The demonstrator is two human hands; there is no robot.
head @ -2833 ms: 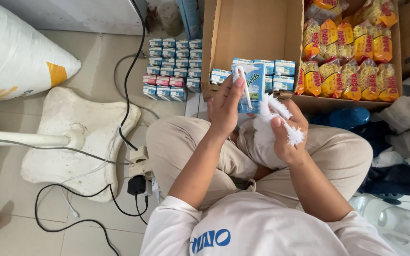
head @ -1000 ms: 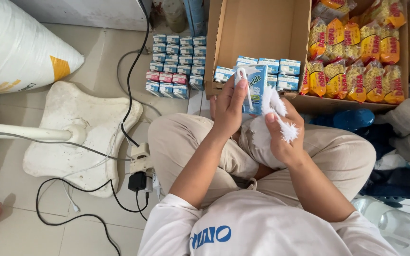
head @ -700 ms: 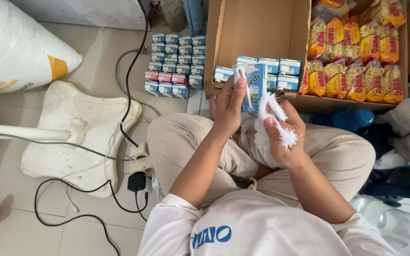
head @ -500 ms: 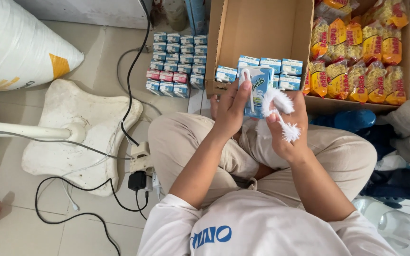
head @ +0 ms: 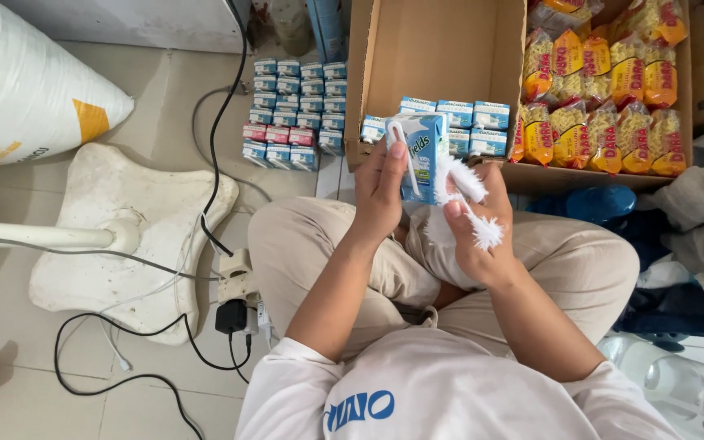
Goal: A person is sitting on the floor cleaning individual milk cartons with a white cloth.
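The left hand (head: 380, 191) holds a small blue-and-white drink carton (head: 428, 156) upright above the lap, its grip wrapped round the carton's left side with the fingers on the face where a white straw (head: 405, 155) runs down. The right hand (head: 476, 232) sits just beside it, its grip closed on a fluffy white strip (head: 473, 208) that touches the carton's right edge and ends in a frayed tuft below the thumb; what the strip is made of is hard to tell from here. The person sits cross-legged on the tiled floor (head: 165, 106) in beige trousers and a white shirt. Right behind the carton stands an open cardboard box (head: 429, 57) with a row of the same cartons (head: 458, 122) along its near wall. To the right of it lie yellow noodle packets (head: 605, 98) packed in rows. On the floor to the left of the box, more small cartons (head: 295, 110) are stacked in neat rows, mostly blue with a few pink. Further left are the white base of a stand fan (head: 136, 236), a big white sack (head: 26, 85) and black cables (head: 222, 138) running to a plug strip (head: 238, 289) by the left knee.
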